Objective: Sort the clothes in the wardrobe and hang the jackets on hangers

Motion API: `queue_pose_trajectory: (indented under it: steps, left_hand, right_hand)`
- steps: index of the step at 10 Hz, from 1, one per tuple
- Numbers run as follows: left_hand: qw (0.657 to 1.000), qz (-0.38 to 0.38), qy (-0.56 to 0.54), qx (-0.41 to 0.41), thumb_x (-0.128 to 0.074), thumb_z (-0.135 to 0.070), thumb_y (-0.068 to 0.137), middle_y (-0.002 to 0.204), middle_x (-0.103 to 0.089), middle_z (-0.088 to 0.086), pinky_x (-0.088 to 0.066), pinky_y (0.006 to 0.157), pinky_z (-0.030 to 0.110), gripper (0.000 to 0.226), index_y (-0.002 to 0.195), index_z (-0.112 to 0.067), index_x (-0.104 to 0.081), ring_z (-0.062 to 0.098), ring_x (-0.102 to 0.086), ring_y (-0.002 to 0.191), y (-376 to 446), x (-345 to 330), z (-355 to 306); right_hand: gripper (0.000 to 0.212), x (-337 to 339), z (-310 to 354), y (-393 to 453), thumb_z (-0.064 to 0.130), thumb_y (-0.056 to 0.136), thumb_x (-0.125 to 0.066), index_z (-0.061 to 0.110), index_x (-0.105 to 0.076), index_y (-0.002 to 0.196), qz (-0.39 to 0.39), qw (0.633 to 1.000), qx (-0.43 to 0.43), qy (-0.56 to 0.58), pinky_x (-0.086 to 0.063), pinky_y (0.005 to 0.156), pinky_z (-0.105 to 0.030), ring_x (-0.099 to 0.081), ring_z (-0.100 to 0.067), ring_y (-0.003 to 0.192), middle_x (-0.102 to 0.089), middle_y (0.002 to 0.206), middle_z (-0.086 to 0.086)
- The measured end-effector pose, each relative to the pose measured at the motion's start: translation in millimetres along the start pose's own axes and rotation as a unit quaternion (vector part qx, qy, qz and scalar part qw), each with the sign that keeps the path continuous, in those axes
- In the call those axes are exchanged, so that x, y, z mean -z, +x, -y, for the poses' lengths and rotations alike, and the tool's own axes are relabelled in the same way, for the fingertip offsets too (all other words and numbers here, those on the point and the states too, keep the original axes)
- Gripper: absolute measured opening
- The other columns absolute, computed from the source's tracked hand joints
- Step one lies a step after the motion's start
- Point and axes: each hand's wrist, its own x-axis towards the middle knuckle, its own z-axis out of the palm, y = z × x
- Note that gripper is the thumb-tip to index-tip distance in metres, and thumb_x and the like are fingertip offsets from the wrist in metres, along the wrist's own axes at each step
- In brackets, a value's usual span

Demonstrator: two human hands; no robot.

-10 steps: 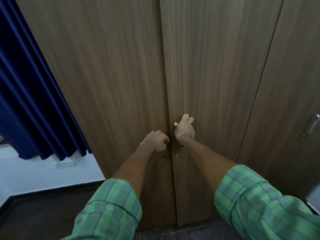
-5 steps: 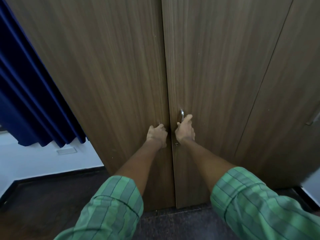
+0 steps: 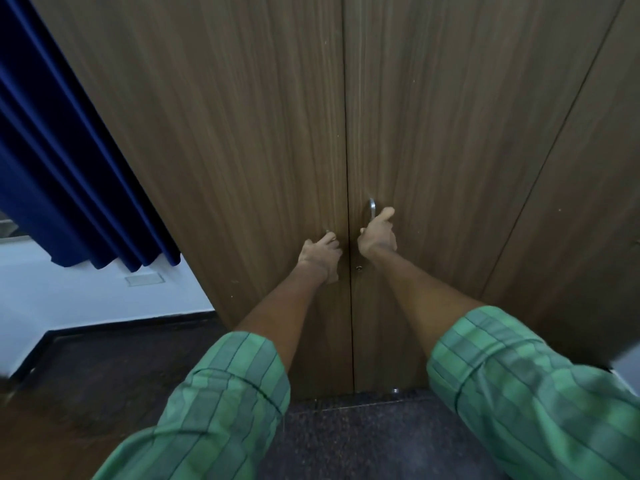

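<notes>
Both hands are on the wardrobe here, 1 to each door, right at the centre seam. The left hand [image 3: 320,252] is curling its fingers around the left door handle [image 3: 329,233], of which only a sliver of metal is peeking out above the knuckles. The right hand [image 3: 377,233] is wrapping the lower part of the right door handle [image 3: 372,209], thumb riding up alongside, while the curved metal top is showing clear above the grip.

Why 2 hands at once? The left door [image 3: 225,133] and the right door [image 3: 433,133] are meeting edge to edge with no gap showing, so a symmetrical hold is setting up a pull that swings both leaves apart together and exposes the whole interior in 1 go. The arms are reaching out nearly straight, which suggests room is being left for the doors to come toward the body.

The clothes, jackets and hangers are nowhere in sight; presumably they are sitting behind these shut doors, so the sorting is not yet begun. A small keyhole [image 3: 359,268] is sitting just below the right hand, and a blue curtain [image 3: 69,168] is hanging off to the left.
</notes>
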Motion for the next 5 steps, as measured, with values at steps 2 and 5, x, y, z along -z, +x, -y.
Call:
queue_pose_trajectory:
  steps: [2, 5]
  left_hand:
    - [0.991, 0.027, -0.118, -0.063, -0.064, -0.040, 0.095, 0.168, -0.010, -0.003, -0.032, 0.116, 0.058, 0.089, 0.164, -0.026, -0.010, 0.021, -0.003, 0.155, -8.4, 21.0, 12.2]
    - [0.988, -0.089, -0.113, -0.064, -0.068, -0.028, 0.093, 0.171, 0.011, 0.000, -0.023, 0.124, 0.048, 0.099, 0.164, -0.017, -0.001, 0.021, 0.003, 0.158, -39.7, 24.0, 14.2]
  right_hand:
    - [0.059, 8.3, -8.2, -1.7, 0.012, 0.093, -0.064, 0.016, -0.022, 0.134, 0.062, 0.997, 0.015, 0.042, -0.054, 0.091, -0.046, -0.057, -0.034, 0.113, -0.046, 0.134, -0.015]
    - [0.075, 51.4, -27.8, -7.3, 0.013, 0.078, -0.082, 0.034, -0.030, 0.128, 0.143, 0.983, 0.113, 0.030, -0.055, 0.094, -0.048, -0.059, -0.027, 0.113, -0.052, 0.129, -0.007]
